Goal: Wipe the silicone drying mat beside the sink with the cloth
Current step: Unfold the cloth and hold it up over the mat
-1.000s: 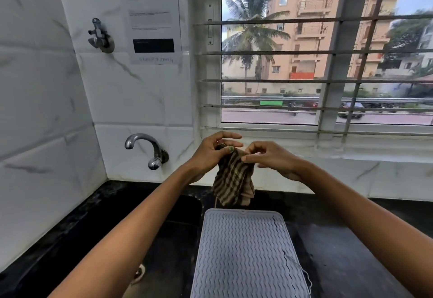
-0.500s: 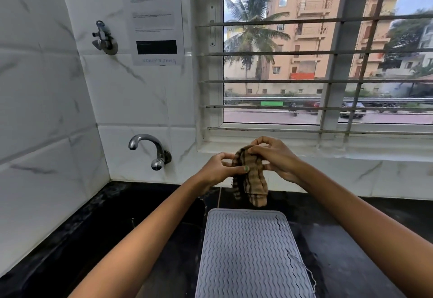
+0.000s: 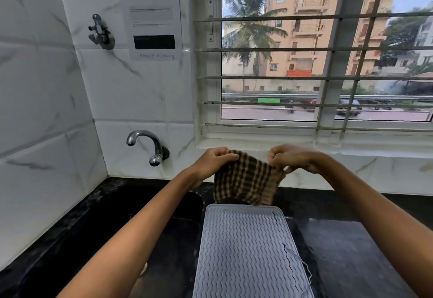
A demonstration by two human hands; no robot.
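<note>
A grey silicone drying mat (image 3: pixel 246 251) with a wavy ribbed surface lies on the black counter just right of the sink. Above its far edge hangs a brown and beige checked cloth (image 3: pixel 247 180), stretched out flat between both hands. My left hand (image 3: pixel 215 159) pinches the cloth's upper left corner. My right hand (image 3: pixel 293 157) pinches its upper right corner. The cloth's lower edge hangs just above the mat's far rim; whether they touch cannot be told.
A dark sink (image 3: pixel 145 239) sits left of the mat under a chrome tap (image 3: pixel 150 147) on the tiled wall. Black counter (image 3: pixel 351 251) extends to the right. A barred window (image 3: pixel 316 49) and its white sill (image 3: pixel 351 145) stand behind.
The cloth was bunched between both hands; my hands have moved apart and spread it open into a flat sheet over the mat's far edge.
</note>
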